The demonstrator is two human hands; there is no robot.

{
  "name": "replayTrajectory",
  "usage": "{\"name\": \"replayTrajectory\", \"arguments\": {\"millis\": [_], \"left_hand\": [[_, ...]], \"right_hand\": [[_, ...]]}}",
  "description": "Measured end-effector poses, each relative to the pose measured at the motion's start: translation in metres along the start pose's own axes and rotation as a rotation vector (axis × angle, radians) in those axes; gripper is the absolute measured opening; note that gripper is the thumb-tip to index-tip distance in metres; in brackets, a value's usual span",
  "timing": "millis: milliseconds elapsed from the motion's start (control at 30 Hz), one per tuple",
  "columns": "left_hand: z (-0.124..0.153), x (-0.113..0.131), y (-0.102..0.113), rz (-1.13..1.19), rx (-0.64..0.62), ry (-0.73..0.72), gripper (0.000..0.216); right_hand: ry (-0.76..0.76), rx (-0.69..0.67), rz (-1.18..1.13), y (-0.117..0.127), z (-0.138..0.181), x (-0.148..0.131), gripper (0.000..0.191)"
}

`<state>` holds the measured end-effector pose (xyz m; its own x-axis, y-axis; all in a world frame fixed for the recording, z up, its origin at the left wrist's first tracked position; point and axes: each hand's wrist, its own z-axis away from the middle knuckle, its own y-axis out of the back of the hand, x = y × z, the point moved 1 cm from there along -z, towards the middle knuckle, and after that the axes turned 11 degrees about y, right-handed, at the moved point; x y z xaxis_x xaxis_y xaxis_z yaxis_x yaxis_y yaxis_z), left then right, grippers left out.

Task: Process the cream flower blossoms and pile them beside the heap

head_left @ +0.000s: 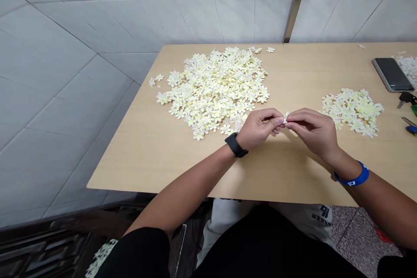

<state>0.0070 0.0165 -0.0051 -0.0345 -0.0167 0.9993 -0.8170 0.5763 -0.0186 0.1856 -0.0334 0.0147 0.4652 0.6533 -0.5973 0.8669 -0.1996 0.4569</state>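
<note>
both hands, left hand (259,128) and right hand (312,130), pinch one flower (286,117) between fingertips above the table (163,147); small pile (353,110) looks done, big pile (216,87) seems left

The table (156,147) is pale matt wood laminate; the flowers (216,89) look like soft cloth; the wall tiles (65,74) upper left are glossy; the phone (392,74) is shiny.
</note>
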Motion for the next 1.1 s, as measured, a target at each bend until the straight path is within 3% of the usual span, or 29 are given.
{"name": "replayTrajectory", "arguments": {"millis": [300,633,733,900,1000,1100], "left_hand": [[0.001,0.002,-0.002,-0.009,0.02,-0.023,0.041],[0.002,0.005,-0.005,-0.02,0.046,-0.012,0.033],[0.002,0.003,-0.006,-0.04,0.088,0.006,0.027],[0.002,0.0,-0.006,-0.138,0.261,0.037,0.021],[0.001,-0.001,-0.004,-0.152,0.312,0.044,0.021],[-0.001,-0.003,-0.002,-0.11,0.328,0.048,0.021]], "right_hand": [[0.046,0.009,0.003,-0.002,0.002,0.001,0.006],[-0.059,0.022,-0.047,-0.003,0.001,0.0,0.01],[-0.136,0.043,-0.056,-0.003,0.001,0.0,0.011],[-0.281,0.076,-0.089,0.0,-0.002,0.0,0.007],[-0.313,0.093,-0.088,0.007,-0.005,0.001,0.008],[-0.293,0.075,0.066,0.02,-0.01,0.009,0.01]]}}
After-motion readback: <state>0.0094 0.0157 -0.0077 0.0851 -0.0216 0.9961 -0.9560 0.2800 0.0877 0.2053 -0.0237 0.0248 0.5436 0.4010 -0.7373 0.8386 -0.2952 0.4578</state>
